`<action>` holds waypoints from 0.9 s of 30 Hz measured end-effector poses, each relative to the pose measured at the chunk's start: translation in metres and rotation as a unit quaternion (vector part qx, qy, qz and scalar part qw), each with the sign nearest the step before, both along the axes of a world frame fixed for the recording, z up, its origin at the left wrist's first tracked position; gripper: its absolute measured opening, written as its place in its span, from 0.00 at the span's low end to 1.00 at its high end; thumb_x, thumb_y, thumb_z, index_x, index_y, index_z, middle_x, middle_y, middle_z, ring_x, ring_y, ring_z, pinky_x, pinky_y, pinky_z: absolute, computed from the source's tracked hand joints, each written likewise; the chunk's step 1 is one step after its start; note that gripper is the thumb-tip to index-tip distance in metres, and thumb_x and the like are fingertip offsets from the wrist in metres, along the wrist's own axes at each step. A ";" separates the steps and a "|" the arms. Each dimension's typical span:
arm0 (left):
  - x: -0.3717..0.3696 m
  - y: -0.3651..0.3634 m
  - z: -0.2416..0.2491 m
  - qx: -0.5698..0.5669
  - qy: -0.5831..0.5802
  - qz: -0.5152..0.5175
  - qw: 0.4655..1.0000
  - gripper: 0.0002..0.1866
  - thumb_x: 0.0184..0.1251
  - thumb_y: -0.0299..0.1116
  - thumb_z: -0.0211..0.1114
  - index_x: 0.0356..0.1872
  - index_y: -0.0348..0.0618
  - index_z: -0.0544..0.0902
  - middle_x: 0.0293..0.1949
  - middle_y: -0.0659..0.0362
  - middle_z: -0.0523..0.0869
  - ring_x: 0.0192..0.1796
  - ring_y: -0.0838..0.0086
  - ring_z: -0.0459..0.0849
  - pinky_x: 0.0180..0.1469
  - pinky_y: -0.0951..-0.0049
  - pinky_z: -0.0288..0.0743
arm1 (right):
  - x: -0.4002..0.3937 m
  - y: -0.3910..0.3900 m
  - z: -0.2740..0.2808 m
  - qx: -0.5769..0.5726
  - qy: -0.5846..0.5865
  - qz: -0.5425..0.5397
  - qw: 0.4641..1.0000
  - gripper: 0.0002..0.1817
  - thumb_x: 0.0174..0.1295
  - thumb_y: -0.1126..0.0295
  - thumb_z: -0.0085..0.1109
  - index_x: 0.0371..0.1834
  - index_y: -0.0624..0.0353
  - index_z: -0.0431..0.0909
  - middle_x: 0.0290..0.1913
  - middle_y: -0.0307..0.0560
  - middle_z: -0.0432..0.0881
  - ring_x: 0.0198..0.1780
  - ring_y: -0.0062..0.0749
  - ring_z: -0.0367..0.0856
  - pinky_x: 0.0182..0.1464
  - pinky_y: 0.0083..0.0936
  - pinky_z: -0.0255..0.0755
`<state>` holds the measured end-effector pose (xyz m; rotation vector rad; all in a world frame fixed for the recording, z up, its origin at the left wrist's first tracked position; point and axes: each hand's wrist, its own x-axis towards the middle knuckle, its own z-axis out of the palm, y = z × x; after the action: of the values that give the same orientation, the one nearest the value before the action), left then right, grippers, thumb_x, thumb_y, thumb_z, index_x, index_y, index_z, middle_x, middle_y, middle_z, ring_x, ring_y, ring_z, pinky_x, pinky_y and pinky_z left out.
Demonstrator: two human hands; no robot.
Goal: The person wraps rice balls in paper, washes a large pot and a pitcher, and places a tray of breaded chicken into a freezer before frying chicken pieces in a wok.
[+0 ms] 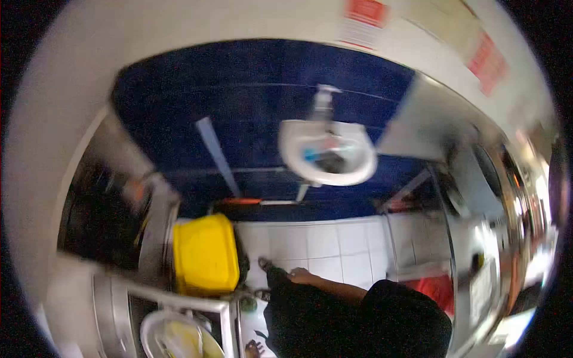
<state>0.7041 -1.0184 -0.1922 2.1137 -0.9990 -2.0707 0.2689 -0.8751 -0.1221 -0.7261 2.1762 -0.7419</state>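
The yellow bin [206, 253] lies to the left in the view, ahead of the feet; of the two hands, the R hand [300, 275] seems nearer to it, w/ a gap and no contact. Its long axis runs approx. from top to bottom of the view. The L hand [253, 348], at bottom edge, is nearest to the metal frame [226, 322], w/ the round tub [149, 327] just beyond. L fingers look spread, nothing seen in them; for R hand I can't tell if it is closed or holds smth., b/c of blur. The bin looks like smooth plastic, rectangular w/ rounded corners; the tub has a pale, curved rim and is yellowish inside. Floor [322, 238] is of pale square tiles; white sink [292, 161], glossy, rounded, is on the dark blue wall [256, 113].
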 end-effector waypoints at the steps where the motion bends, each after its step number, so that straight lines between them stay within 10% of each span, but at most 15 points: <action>1: -0.023 -0.023 -0.002 0.005 -0.002 -0.057 0.998 0.11 0.64 0.37 0.58 0.44 0.44 0.75 0.30 0.52 0.83 0.24 0.69 0.82 0.20 0.71 0.76 | 0.000 0.054 -0.027 0.030 0.060 -0.029 0.997 0.14 0.54 0.58 0.54 0.37 0.55 0.81 0.38 0.50 0.83 0.40 0.46 0.81 0.45 0.38 0.74; 4: -0.092 -0.071 -0.001 0.002 -0.001 -0.200 0.980 0.11 0.64 0.38 0.58 0.44 0.44 0.75 0.30 0.52 0.83 0.24 0.69 0.82 0.20 0.71 0.76 | 0.025 0.184 -0.038 0.270 0.214 -0.031 0.938 0.13 0.50 0.59 0.59 0.26 0.58 0.82 0.33 0.51 0.83 0.36 0.45 0.81 0.38 0.39 0.77; 5: -0.115 -0.080 0.001 0.000 0.000 -0.243 0.970 0.11 0.64 0.38 0.58 0.44 0.44 0.75 0.30 0.52 0.83 0.24 0.69 0.82 0.20 0.71 0.76 | 0.040 0.223 -0.063 0.301 0.164 -0.221 0.913 0.10 0.48 0.62 0.61 0.22 0.56 0.82 0.30 0.49 0.83 0.34 0.42 0.82 0.32 0.38 0.77; 7: -0.160 -0.088 0.002 -0.007 0.002 -0.313 0.950 0.12 0.64 0.38 0.58 0.44 0.44 0.75 0.30 0.52 0.83 0.24 0.68 0.82 0.20 0.71 0.76 | 0.074 0.280 -0.039 0.366 0.087 -0.220 0.900 0.09 0.50 0.63 0.59 0.25 0.56 0.83 0.32 0.49 0.83 0.35 0.40 0.83 0.34 0.35 0.78; 9: -0.202 -0.086 0.007 -0.019 0.004 -0.372 0.928 0.12 0.64 0.38 0.58 0.44 0.44 0.75 0.30 0.52 0.83 0.24 0.68 0.82 0.20 0.70 0.76 | 0.113 0.320 -0.045 0.182 -0.059 -0.571 0.798 0.16 0.50 0.62 0.49 0.23 0.65 0.81 0.30 0.61 0.83 0.37 0.48 0.84 0.43 0.35 0.78; 11: -0.245 -0.072 0.011 -0.030 0.008 -0.429 0.903 0.12 0.64 0.38 0.58 0.44 0.44 0.75 0.30 0.52 0.83 0.25 0.68 0.82 0.20 0.70 0.76 | 0.151 0.331 -0.023 0.162 -0.115 -0.601 0.775 0.15 0.56 0.61 0.53 0.25 0.61 0.83 0.26 0.44 0.84 0.19 0.35 0.81 0.32 0.32 0.79; 13: -0.282 -0.045 0.016 -0.031 0.006 -0.486 0.873 0.12 0.64 0.38 0.58 0.44 0.44 0.75 0.30 0.51 0.83 0.25 0.68 0.82 0.20 0.70 0.76 | 0.180 0.336 -0.030 0.149 -0.251 -0.599 0.746 0.17 0.55 0.58 0.54 0.26 0.62 0.83 0.27 0.47 0.84 0.24 0.33 0.81 0.35 0.34 0.77; 15: -0.316 0.000 0.024 -0.034 -0.001 -0.536 0.843 0.12 0.64 0.38 0.58 0.44 0.44 0.75 0.31 0.51 0.83 0.25 0.68 0.82 0.20 0.70 0.76 | 0.259 0.363 -0.271 -0.122 -0.160 -0.513 0.835 0.22 0.53 0.52 0.55 0.29 0.64 0.83 0.31 0.50 0.84 0.31 0.34 0.79 0.39 0.37 0.72; 18: -0.346 0.068 0.019 -0.030 -0.015 -0.604 0.796 0.12 0.64 0.38 0.58 0.44 0.44 0.75 0.31 0.51 0.83 0.25 0.68 0.82 0.20 0.70 0.76 | 0.239 0.418 -0.129 0.009 -0.130 -0.575 0.807 0.24 0.55 0.51 0.55 0.34 0.65 0.82 0.37 0.51 0.83 0.36 0.36 0.77 0.42 0.41 0.68; 19: -0.352 0.087 0.012 -0.031 -0.020 -0.625 0.780 0.12 0.64 0.38 0.58 0.44 0.44 0.75 0.31 0.51 0.83 0.25 0.68 0.82 0.20 0.69 0.76 | 0.205 0.437 0.027 0.035 -0.158 -0.574 0.802 0.20 0.57 0.56 0.55 0.38 0.65 0.81 0.37 0.48 0.83 0.34 0.33 0.77 0.39 0.36 0.70; 20: -0.359 0.108 0.008 -0.034 -0.024 -0.647 0.762 0.12 0.64 0.39 0.58 0.44 0.44 0.75 0.31 0.51 0.83 0.25 0.68 0.82 0.20 0.69 0.77 | 0.215 0.478 0.034 -0.275 0.006 -0.527 0.804 0.15 0.60 0.63 0.54 0.38 0.65 0.81 0.34 0.47 0.83 0.33 0.26 0.77 0.37 0.27 0.71; 23: -0.378 0.179 0.000 -0.040 -0.017 -0.699 0.713 0.12 0.64 0.39 0.58 0.44 0.44 0.75 0.31 0.51 0.83 0.25 0.68 0.82 0.21 0.69 0.77 | 0.174 0.511 0.287 -0.319 0.121 -0.693 0.635 0.09 0.62 0.68 0.55 0.30 0.63 0.75 0.26 0.39 0.77 0.31 0.20 0.73 0.36 0.21 0.70; 27: -0.426 0.273 -0.012 -0.070 0.052 -0.774 0.627 0.12 0.64 0.39 0.58 0.44 0.44 0.75 0.31 0.51 0.84 0.25 0.67 0.82 0.21 0.69 0.77 | 0.202 0.527 0.467 -0.477 0.329 -0.556 0.596 0.09 0.62 0.67 0.55 0.29 0.62 0.73 0.26 0.41 0.76 0.32 0.25 0.74 0.38 0.25 0.68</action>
<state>0.2778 -0.7449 -0.2044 0.6436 -3.4895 -1.9729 0.4710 -0.3480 0.3453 0.1485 2.6529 -2.8209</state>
